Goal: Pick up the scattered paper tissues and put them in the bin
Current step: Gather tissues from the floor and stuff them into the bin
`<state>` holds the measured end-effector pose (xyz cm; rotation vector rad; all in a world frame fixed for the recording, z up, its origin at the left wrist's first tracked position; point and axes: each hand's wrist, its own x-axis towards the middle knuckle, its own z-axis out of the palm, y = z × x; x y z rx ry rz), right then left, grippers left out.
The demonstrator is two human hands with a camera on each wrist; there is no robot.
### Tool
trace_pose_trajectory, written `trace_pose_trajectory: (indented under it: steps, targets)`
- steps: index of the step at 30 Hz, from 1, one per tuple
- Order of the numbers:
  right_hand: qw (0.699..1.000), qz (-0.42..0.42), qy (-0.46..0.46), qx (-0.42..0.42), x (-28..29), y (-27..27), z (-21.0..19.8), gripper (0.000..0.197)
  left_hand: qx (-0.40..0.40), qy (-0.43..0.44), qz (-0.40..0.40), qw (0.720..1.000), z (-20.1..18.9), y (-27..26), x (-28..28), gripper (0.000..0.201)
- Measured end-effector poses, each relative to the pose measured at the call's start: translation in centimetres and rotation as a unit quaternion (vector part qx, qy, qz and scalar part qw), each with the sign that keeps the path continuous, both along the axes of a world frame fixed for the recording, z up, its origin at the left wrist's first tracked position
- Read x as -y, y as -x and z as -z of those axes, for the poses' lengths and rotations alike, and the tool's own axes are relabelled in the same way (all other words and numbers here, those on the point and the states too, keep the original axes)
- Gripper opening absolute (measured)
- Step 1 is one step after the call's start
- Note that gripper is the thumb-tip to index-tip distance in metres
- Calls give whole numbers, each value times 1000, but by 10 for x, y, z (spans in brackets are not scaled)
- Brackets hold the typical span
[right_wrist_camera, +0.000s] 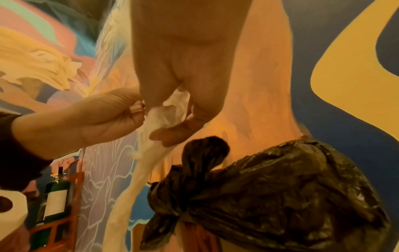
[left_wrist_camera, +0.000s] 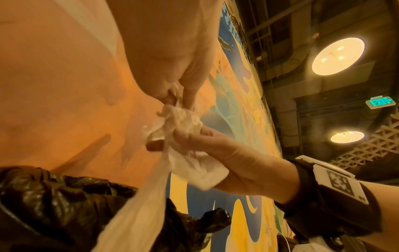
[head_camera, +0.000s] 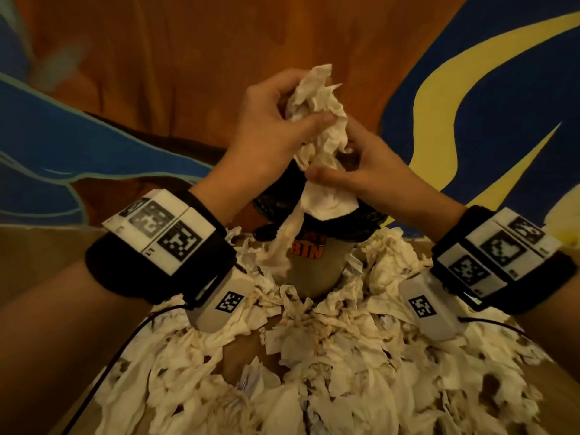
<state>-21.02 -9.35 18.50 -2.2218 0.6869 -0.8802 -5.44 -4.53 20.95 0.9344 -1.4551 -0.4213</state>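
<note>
A wad of crumpled white tissues (head_camera: 320,120) is held by both hands above the bin (head_camera: 309,271), a tan tub labelled "BIN" with a black liner (head_camera: 364,221). My left hand (head_camera: 301,111) grips the top of the wad. My right hand (head_camera: 332,166) pinches its lower part, just over the bin's mouth. A twisted strip of tissue (head_camera: 282,243) hangs from the wad down the bin's front. In the left wrist view, the left fingers (left_wrist_camera: 190,95) pinch the tissue wad (left_wrist_camera: 183,119). Many scattered tissues (head_camera: 314,356) cover the table around the bin.
A painted orange, blue and yellow wall (head_camera: 188,58) stands close behind the bin. The right wrist view shows a paper roll (right_wrist_camera: 10,208) and a green cylinder (right_wrist_camera: 56,192) by an orange frame at the lower left. A black cable (head_camera: 125,343) trails from my left wrist.
</note>
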Motion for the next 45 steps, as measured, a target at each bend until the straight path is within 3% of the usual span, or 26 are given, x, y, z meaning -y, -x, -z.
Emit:
trace_pose_trajectory:
  steps: [2,3,6,10,12,15,18,20,21,23,26,28,31,35,38,42,45]
  targets:
    - [999,28,9,25,7,1,-2,31,3,-1,8,1000,0,-5,-1,30]
    - [998,57,15,38,12,3,-5,25,7,2,13,1000,-1,-9,-1,26]
    - [987,131,46,83,32,5,-23,19,39,30,2,999,-2,-15,3,18]
    - [974,161,84,134,45,-1,-30,23,147,88,-100,980,6,-14,17,16]
    - [980,171,75,75,44,-1,-18,22,207,53,-133,968,16,-15,27,15]
    - [977,165,76,-108,37,4,6,25,310,-72,-128,939,39,-20,37,4]
    - [957,114,34,-265,32,8,17,34,383,-184,-47,904,51,-21,33,25]
    - [923,88,47,-371,28,10,18,37,412,-267,-12,871,55,-19,27,39]
    - [913,92,73,-392,26,10,18,38,431,-300,-20,851,59,-19,26,45]
    - [928,139,107,-328,21,11,18,39,458,-308,-52,832,66,-23,27,52]
    - [959,191,181,-108,-1,20,15,32,426,-206,-110,874,69,-30,24,54]
    - [968,142,203,-28,-23,25,15,22,353,-110,-128,920,71,-35,13,47]
    - [977,35,193,-79,-51,28,38,11,279,-21,-151,948,89,-42,-20,13]
    - [956,-69,163,-233,-65,36,101,10,318,-98,-95,938,135,-59,-62,6]
    - [926,-94,92,-354,-62,42,148,16,384,-184,-23,904,178,-65,-79,9]
    - [900,-93,-2,-426,-55,42,187,25,458,-364,73,807,227,-45,-95,12]
    - [882,-91,-51,-459,-51,40,207,35,524,-362,127,760,250,-19,-102,31]
